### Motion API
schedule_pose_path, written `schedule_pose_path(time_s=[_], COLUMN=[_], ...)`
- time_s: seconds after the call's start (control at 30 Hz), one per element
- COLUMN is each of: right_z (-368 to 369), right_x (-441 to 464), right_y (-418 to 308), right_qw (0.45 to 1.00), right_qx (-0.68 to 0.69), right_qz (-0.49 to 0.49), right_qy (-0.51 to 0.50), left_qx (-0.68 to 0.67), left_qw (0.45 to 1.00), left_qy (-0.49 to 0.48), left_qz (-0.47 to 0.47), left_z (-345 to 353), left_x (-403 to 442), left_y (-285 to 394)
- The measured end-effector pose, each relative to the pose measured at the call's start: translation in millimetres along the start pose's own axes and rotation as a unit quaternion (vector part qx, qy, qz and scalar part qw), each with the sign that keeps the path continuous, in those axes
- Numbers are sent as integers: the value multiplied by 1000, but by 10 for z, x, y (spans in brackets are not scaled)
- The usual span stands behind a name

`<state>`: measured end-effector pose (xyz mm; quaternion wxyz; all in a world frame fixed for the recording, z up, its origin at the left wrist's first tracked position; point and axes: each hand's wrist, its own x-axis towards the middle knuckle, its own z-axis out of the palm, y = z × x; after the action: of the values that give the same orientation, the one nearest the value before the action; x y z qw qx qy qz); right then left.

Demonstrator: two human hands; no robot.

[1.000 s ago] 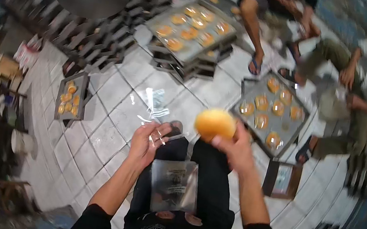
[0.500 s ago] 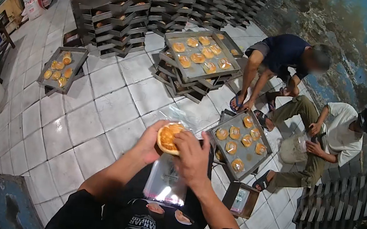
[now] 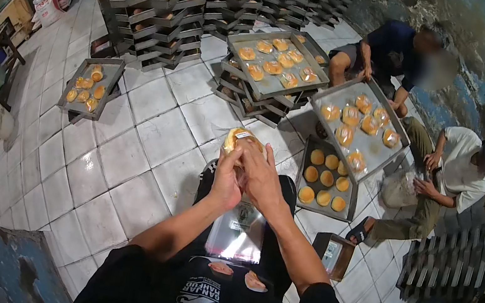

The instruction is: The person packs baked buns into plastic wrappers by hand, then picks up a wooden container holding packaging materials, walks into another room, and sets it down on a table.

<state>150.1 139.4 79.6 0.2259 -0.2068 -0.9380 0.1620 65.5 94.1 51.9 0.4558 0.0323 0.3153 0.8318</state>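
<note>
The left hand [image 3: 229, 178] and right hand [image 3: 260, 180] have come together, fingers closed around a bun [image 3: 235, 139] now in clear wrap, above the stack of bags [image 3: 239, 230] on the lap. Rightward, a co-worker [image 3: 391, 51] has lifted the tray of wrapped buns [image 3: 361, 126], exposing a tray of bare buns [image 3: 327, 179] below.

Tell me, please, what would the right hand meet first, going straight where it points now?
Most likely the bun: the right hand points toward it and seems to touch it, though depth is unclear.
</note>
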Motion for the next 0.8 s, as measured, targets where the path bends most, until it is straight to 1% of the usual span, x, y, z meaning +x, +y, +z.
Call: schedule_pose_path(time_s=[0.07, 0.1, 0.13, 0.17, 0.2, 0.27, 0.3, 0.37, 0.43, 0.47, 0.53, 0.57, 0.6, 0.63, 0.73, 0.77, 0.8], right_z=[-98, -80, -46, -1, 63, -2, -62, -241, -236, -192, -73, -153, -298, -270, -413, -426, -181], right_x=[47, 59, 82, 83, 131, 187, 167, 90, 18, 4, 14, -69, -150, -264, -389, -380, -349], right_y=[26, 35, 49, 69, 157, 177, 152, -23, -136, -90, -23, -71, -163, -304, -219, -196, -36], right_qw=[999, 1000, 1000, 1000, 999, 998, 998, 995, 982, 976, 955, 890, 797, 672, 744, 766, 864], right_qx=[31, 26, 20, 16, -26, -21, -19, 67, 185, 216, 284, 422, 542, 690, 640, 614, 494], right_qz=[-13, -17, -18, -15, 1, -20, -30, -46, 12, 23, 43, 61, 71, -87, 67, 119, 94], right_qy=[-5, 4, 11, 18, 26, 48, 61, 58, 22, -7, -67, -163, -256, -254, -178, -152, 10], left_qx=[-108, -160, -153, -126, -98, -49, -43, -69, -93, -105, -119, -124, -101, -106, -128, -137, -144], left_qw=[987, 971, 970, 979, 987, 995, 995, 987, 981, 979, 951, 934, 967, 974, 985, 983, 980], left_qy=[-81, -119, -130, -101, -75, -31, -49, -77, -89, -89, -177, -223, -115, -99, -55, -58, -61], left_qz=[-82, -130, -138, -121, -106, -86, -73, -126, -144, -151, -222, -248, -203, -175, -100, -110, -124], left_z=[-109, -164, -199, -210, -171, -77, -122, -279, -130, -116, -333, -445, -244, -284, -418, -429, -395], left_x=[132, 204, 299, 310, 301, 278, 335, 460, 397, 357, 488, 579, 501, 519, 573, 533, 450], left_y=[202, 281, 260, 154, 23, -45, -32, 152, 257, 295, 208, 218, 293, 365, 523, 512, 472])
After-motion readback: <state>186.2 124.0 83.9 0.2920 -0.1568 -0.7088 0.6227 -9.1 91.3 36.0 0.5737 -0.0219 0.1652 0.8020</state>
